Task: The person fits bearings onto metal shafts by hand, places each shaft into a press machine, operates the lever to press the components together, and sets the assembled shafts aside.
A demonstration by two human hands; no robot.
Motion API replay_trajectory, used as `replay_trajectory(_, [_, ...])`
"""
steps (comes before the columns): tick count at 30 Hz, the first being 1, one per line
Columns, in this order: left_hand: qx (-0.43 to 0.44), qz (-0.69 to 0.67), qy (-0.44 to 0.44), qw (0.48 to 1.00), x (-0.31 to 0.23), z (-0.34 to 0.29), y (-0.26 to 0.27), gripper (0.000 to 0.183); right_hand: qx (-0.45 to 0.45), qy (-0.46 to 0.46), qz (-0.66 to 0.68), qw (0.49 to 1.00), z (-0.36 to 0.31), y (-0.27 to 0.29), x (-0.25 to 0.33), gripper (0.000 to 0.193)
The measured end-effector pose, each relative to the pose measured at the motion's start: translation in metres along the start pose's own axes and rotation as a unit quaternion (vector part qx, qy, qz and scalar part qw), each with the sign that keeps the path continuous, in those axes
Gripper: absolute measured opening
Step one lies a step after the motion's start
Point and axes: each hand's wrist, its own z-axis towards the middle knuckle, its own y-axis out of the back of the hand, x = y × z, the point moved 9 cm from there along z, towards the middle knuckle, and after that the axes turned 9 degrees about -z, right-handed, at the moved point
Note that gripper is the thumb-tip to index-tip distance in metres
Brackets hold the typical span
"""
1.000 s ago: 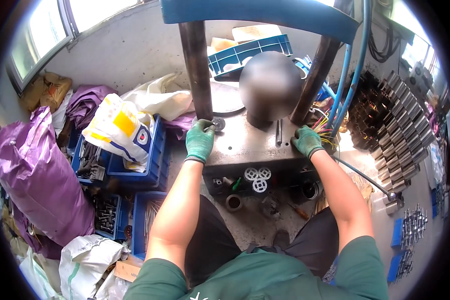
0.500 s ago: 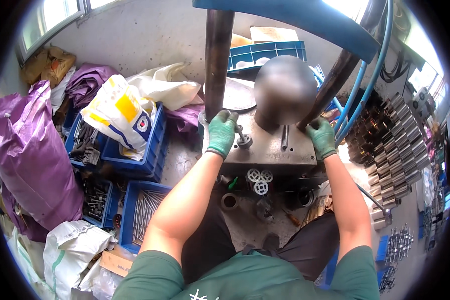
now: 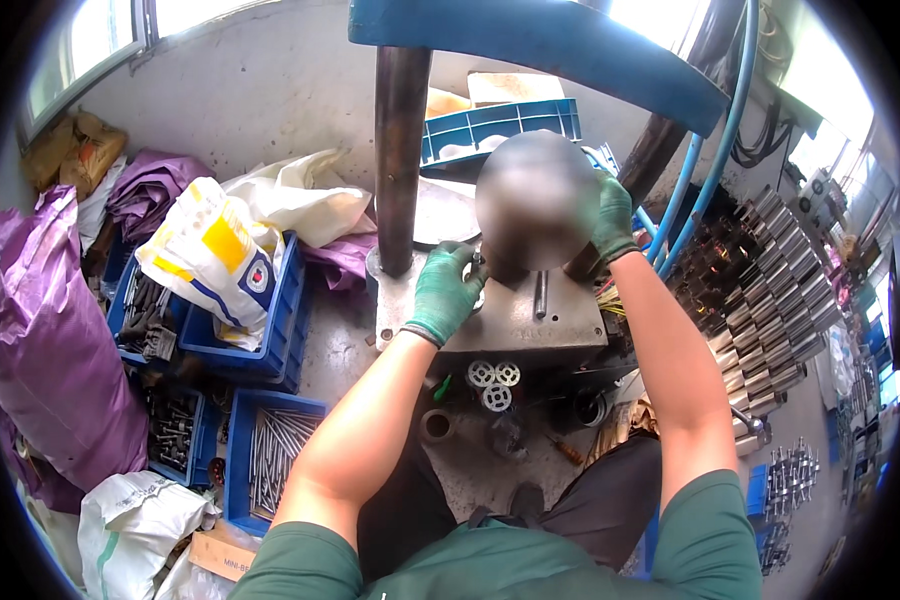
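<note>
Where left hand (image 3: 444, 294) pinches, metal part (image 3: 477, 261) sits.

Two grips (image 3: 444, 294), two columns (image 3: 401, 160) and three perforated discs (image 3: 496, 398) show.

1 small grey metal rod (image 3: 477, 261), mostly hidden in the left hand (image 3: 447, 292), shows its end over the metal plate (image 3: 572, 330).

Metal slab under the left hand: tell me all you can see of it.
The metal slab is grey, thick-looking, flat on top, its surface scuffed and stained. A dark round pillar stands at its left; a short metal rod stands or lies toward the front, I can't tell which. The left hand is over it; whether they touch is unclear.
</note>
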Motion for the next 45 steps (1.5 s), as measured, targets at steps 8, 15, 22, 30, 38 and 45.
replay_trajectory(8, [0.108,-0.134,0.235,0.956,0.033,-0.014,-0.019,0.04,0.042,0.059,-0.12,0.99,-0.005,-0.001,0.06,0.03])
replay_trajectory(15, [0.16,-0.054,0.275,0.947,0.058,-0.023,-0.025,0.046,0.064,0.048,-0.029,0.996,-0.094,0.054,0.069,0.025])
replay_trajectory(22, [0.192,-0.034,0.252,0.948,0.051,-0.034,-0.027,0.057,0.262,-0.034,0.03,0.964,-0.279,0.091,0.047,0.027])
replay_trajectory(30, [0.145,0.0,0.221,0.964,0.055,-0.046,-0.028,0.052,0.488,0.045,-0.082,0.868,-0.336,0.068,0.037,0.04])
replay_trajectory(38, [0.029,-0.163,0.027,0.986,-0.029,-0.02,-0.03,0.042,0.552,0.027,-0.073,0.83,-0.339,0.064,0.028,0.045])
replay_trajectory(45, [0.033,-0.329,-0.1,0.938,-0.124,0.128,-0.065,0.025,0.579,0.022,-0.062,0.813,-0.341,0.065,0.031,0.045])
